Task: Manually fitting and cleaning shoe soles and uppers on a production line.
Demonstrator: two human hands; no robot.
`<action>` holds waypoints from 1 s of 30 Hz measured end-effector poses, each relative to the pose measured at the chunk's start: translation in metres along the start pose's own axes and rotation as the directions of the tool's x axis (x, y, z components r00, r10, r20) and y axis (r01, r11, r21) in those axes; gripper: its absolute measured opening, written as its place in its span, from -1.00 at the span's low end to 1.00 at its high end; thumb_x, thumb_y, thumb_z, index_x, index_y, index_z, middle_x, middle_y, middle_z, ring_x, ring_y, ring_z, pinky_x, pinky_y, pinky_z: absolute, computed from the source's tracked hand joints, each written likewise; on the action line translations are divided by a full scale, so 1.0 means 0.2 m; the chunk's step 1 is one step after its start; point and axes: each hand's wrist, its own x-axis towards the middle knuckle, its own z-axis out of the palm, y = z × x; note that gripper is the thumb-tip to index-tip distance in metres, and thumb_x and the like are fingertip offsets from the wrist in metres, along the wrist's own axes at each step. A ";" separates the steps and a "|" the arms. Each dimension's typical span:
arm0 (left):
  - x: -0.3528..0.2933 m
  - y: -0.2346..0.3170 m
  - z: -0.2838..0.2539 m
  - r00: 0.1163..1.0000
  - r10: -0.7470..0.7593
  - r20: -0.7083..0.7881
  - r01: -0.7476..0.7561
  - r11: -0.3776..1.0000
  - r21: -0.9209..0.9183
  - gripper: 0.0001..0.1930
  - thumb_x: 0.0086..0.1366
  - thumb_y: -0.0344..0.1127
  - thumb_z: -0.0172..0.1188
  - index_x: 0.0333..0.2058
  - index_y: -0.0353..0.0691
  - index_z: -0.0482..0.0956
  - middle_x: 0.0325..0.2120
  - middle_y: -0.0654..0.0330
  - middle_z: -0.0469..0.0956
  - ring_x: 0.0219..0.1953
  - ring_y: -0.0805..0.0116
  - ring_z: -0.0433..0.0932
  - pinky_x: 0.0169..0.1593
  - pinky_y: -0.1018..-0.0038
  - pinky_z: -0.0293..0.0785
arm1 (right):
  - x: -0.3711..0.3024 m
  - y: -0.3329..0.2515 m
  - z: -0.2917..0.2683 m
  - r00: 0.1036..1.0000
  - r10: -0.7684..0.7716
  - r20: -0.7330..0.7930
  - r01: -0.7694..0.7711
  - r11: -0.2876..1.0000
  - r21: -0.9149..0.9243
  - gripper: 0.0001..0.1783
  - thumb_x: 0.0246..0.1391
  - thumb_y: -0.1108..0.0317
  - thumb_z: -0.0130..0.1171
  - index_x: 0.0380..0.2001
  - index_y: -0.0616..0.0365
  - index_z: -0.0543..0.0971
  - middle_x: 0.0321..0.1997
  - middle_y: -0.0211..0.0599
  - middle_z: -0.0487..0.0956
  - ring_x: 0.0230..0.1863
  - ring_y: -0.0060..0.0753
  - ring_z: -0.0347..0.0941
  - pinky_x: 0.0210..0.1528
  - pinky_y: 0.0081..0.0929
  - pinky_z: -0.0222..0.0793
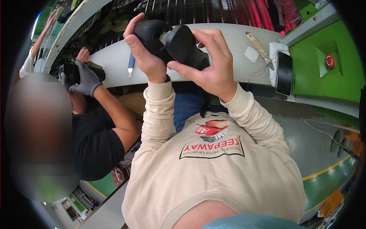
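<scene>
Above the white worktable, my left hand cups a smooth black shoe with a rounded end, the fingers behind it. My right hand grips another black shoe, thumb on the near side and fingers over the far side. The two dark pieces touch or overlap between my hands, and a small pale patch shows in the gap. Where one piece ends and the other begins is hard to make out. On the table beside my left hand lies a blue-handled cutter.
A tape-wrapped tool, a white scrap and loose thread lie on the worktable at right. A black padded block borders a green machine with a red button. At left a gloved co-worker handles black shoes. Metal rollers run behind.
</scene>
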 end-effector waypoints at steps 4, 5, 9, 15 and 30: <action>-0.01 -0.07 -0.03 0.996 -0.042 -0.078 0.042 0.999 0.002 -0.29 0.70 0.25 -0.39 0.27 -0.28 0.44 -0.11 0.14 0.59 -0.10 0.40 0.58 0.07 0.50 0.51 | 0.02 0.04 0.10 1.000 -0.019 -0.025 0.018 0.999 -0.034 -0.25 -0.19 0.10 0.73 0.07 0.19 0.67 -0.04 -0.24 0.59 -0.04 -0.16 0.56 -0.01 -0.28 0.56; -0.01 -0.08 -0.03 0.996 -0.041 -0.085 0.042 0.999 0.008 -0.29 0.70 0.25 -0.39 0.27 -0.28 0.44 -0.11 0.14 0.59 -0.10 0.40 0.58 0.07 0.50 0.51 | 0.02 0.05 0.10 1.000 -0.016 -0.020 0.015 0.999 -0.050 -0.27 -0.19 0.12 0.72 0.06 0.19 0.68 -0.04 -0.24 0.58 -0.03 -0.17 0.56 0.00 -0.29 0.56; 0.02 -0.08 -0.03 0.996 0.002 -0.089 0.005 0.997 0.081 -0.27 0.70 0.27 -0.40 0.24 -0.29 0.49 -0.15 0.19 0.57 -0.14 0.44 0.57 0.02 0.53 0.52 | 0.03 0.05 0.10 1.000 -0.009 -0.011 0.008 0.998 -0.055 -0.29 -0.21 0.18 0.72 0.05 0.22 0.69 -0.04 -0.23 0.58 -0.04 -0.18 0.56 -0.02 -0.31 0.57; 0.09 -0.15 -0.09 0.989 0.120 0.091 -0.064 0.881 -0.469 -0.39 0.72 0.11 -0.27 0.33 -0.24 0.49 0.11 0.10 0.58 0.00 0.27 0.58 0.18 0.46 0.48 | 0.05 0.04 0.09 1.000 0.007 -0.029 -0.008 0.999 -0.045 -0.26 -0.19 0.16 0.73 0.06 0.28 0.69 -0.04 -0.21 0.57 -0.06 -0.20 0.58 -0.05 -0.34 0.59; 0.03 0.24 -0.09 0.943 -0.003 0.333 -0.111 0.941 0.321 -0.36 0.32 0.09 0.45 0.08 -0.29 0.43 -0.16 0.15 0.51 -0.14 0.38 0.49 0.03 0.43 0.46 | -0.01 -0.03 0.04 0.998 0.038 -0.052 -0.037 0.999 0.012 -0.25 -0.24 0.22 0.74 0.10 0.16 0.70 -0.03 -0.28 0.57 -0.06 -0.20 0.55 -0.06 -0.32 0.57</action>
